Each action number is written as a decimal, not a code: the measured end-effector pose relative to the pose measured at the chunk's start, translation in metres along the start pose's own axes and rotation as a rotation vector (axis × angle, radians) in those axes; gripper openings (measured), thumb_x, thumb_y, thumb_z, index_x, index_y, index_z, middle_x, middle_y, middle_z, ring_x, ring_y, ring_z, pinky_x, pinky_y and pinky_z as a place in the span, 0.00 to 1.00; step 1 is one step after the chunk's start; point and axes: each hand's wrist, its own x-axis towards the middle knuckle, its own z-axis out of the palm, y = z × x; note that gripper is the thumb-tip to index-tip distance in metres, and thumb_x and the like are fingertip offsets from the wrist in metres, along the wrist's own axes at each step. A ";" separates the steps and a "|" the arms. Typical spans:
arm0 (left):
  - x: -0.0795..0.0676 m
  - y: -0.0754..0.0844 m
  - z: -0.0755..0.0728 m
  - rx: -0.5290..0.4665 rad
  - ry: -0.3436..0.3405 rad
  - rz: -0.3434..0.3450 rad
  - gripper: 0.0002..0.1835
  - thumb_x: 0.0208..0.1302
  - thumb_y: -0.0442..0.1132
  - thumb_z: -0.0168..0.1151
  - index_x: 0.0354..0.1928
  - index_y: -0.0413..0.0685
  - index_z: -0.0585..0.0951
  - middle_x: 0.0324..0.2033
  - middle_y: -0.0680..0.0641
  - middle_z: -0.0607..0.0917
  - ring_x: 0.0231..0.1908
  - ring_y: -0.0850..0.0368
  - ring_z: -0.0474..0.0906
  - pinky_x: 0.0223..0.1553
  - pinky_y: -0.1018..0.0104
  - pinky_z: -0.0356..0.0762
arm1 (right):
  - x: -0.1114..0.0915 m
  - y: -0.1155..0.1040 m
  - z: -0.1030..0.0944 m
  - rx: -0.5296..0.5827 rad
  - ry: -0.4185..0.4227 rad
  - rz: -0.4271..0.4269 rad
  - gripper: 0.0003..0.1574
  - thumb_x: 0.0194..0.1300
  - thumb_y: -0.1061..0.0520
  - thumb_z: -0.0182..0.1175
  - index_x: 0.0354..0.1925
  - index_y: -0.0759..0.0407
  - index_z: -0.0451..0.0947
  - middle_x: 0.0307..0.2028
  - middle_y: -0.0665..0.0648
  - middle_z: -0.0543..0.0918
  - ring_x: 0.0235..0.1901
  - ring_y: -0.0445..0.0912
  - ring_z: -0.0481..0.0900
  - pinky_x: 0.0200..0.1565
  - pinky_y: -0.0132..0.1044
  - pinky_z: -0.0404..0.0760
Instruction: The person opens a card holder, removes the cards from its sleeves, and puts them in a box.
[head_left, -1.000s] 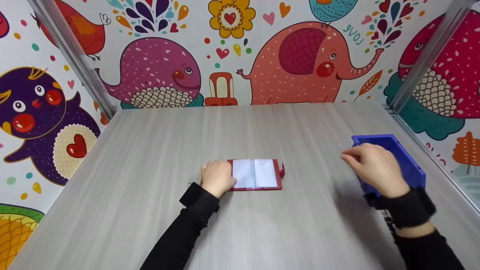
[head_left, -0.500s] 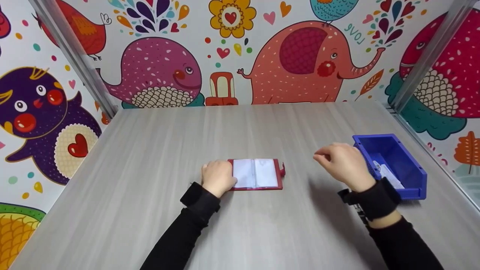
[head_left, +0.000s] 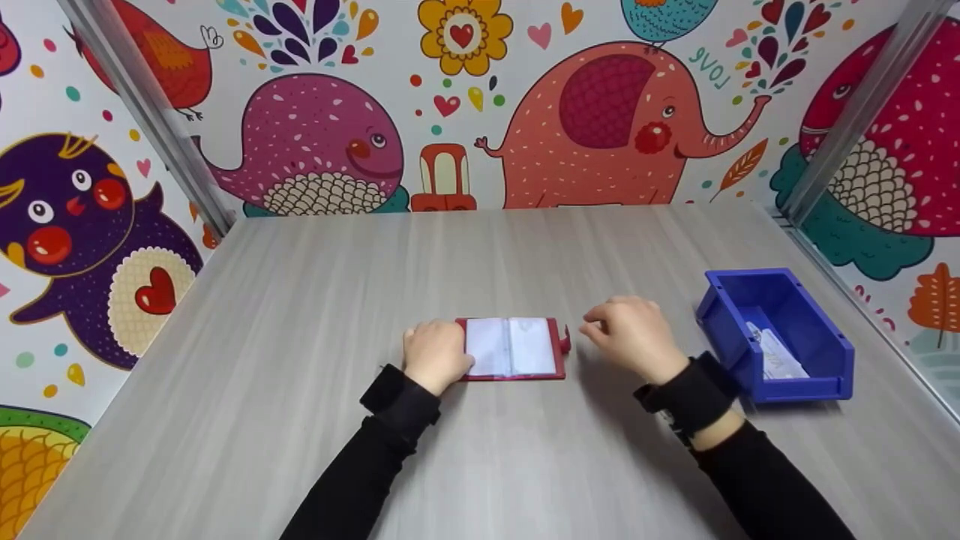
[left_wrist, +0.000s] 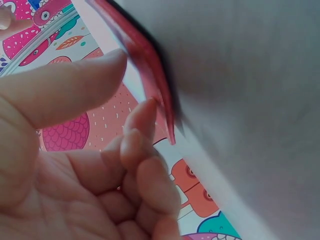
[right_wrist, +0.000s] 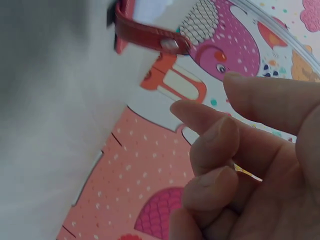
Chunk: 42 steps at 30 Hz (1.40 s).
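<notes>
A small red card holder (head_left: pixel 559 352) lies spread open on the table, its clear sleeves facing up. At its left edge my left hand (head_left: pixel 435 354) pinches the cover, thumb on top. In the left wrist view, the thumb (left_wrist: pixel 95 82) and a fingertip meet the red cover (left_wrist: pixel 150 65). My right hand (head_left: pixel 634 336) hovers just right of the card holder's strap (head_left: pixel 565 341), holding nothing. From the right wrist, the strap (right_wrist: pixel 150 36) with its metal snap sticks out beyond the loosely curled fingers (right_wrist: pixel 215 140), apart from them.
To the right stands a blue bin (head_left: pixel 802 386) with white card-like pieces (head_left: pixel 780 356) inside. Printed cartoon walls (head_left: pixel 450 97) border the table (head_left: pixel 300 300) at the back and sides.
My right hand has moved left from over the blue bin to beside the card holder's strap, uncovering the bin. My left hand stays on the card holder's left edge.
</notes>
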 end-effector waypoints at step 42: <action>0.000 0.000 0.000 -0.008 -0.011 -0.007 0.12 0.51 0.44 0.73 0.29 0.45 0.82 0.30 0.45 0.83 0.37 0.44 0.79 0.39 0.53 0.68 | 0.031 -0.015 0.053 -0.080 0.006 -0.143 0.05 0.53 0.62 0.71 0.31 0.53 0.88 0.24 0.56 0.84 0.27 0.56 0.79 0.31 0.50 0.74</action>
